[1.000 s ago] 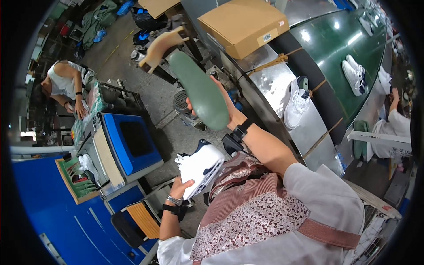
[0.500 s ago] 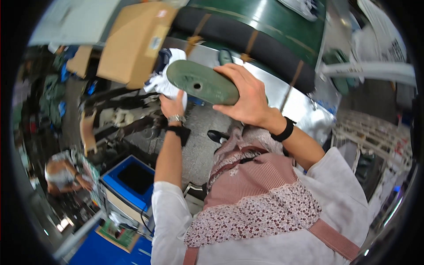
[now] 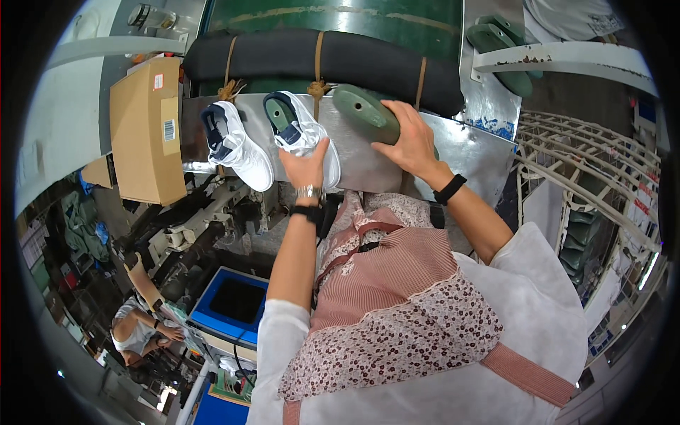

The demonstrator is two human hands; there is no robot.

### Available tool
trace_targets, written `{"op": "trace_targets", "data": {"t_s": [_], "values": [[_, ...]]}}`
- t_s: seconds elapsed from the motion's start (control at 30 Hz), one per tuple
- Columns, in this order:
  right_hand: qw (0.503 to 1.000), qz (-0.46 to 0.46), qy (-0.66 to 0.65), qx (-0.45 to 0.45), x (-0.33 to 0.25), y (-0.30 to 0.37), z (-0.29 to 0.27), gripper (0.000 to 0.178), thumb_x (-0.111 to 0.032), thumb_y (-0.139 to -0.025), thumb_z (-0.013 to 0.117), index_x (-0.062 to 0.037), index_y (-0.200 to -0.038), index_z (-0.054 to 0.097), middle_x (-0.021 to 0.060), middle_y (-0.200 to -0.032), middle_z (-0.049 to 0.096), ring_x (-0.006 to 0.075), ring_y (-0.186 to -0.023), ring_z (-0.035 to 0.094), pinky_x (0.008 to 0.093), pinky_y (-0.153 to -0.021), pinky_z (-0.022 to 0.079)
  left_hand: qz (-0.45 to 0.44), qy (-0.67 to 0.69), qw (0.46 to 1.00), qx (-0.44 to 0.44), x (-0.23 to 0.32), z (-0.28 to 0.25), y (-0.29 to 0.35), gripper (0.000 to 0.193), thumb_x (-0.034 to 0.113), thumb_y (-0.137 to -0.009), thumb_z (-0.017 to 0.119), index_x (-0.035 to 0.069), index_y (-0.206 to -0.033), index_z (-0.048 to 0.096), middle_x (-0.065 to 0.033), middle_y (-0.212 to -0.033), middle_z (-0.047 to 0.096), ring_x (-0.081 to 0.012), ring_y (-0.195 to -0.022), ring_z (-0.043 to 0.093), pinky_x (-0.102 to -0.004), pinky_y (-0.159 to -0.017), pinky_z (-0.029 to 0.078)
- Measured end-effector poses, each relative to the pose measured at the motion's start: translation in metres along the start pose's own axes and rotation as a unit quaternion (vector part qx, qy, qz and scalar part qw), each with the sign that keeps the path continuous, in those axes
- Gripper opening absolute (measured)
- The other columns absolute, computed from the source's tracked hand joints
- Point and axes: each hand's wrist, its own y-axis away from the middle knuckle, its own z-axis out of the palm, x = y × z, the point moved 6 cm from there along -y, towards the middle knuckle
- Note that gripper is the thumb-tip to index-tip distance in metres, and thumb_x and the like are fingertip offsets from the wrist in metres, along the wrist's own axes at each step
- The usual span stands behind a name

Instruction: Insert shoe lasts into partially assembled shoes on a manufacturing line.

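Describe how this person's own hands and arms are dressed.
The left hand is ungloved, with a silver linked band at the wrist and a black band behind it. The right hand, also ungloved, has a black strap. Loose white sleeves end near the elbows.

At upper centre, the right hand (image 3: 411, 142) hides the right end of a green last (image 3: 365, 117) and the left hand (image 3: 304, 167) part of a white shoe (image 3: 307, 131), while the top edge cuts off a green surface (image 3: 340, 21) and detail in a co-worker's hands (image 3: 170, 331), lower left, is too small to tell
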Motion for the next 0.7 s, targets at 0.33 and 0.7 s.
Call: {"op": "trace_targets", "data": {"t_s": [0.33,0.7], "values": [[0.997,-0.023,0.024,0.066,-0.006,0.024,0.01,0.068,-0.017,-0.08,0.078,-0.0016,-0.139,0.049,0.018,-0.134,0.053,0.0357,-0.127,0.05,0.0448,-0.108,0.041,-0.018,0.243,0.969,0.03,0.027,-0.051,0.02,0.059,0.02,-0.064,0.091,-0.001,-0.112,0.063,-0.0134,-0.097,0.073,-0.0247,-0.088,0.071,-0.0378,-0.08,0.055],[0.798,-0.002,-0.495,-0.344,-0.213,0.025,0.161,0.072,-0.039,-0.099,0.056,0.0024,-0.153,0.033,0.0142,-0.148,0.049,0.0228,-0.135,0.048,0.0375,-0.113,0.037,0.057,0.274,0.945,0.168,0.017,-0.257,0.086,0.082,0.018,-0.061,0.092,-0.002,-0.13,0.054,-0.0148,-0.112,0.071,-0.0225,-0.101,0.071,-0.0344,-0.089,0.055]]}}
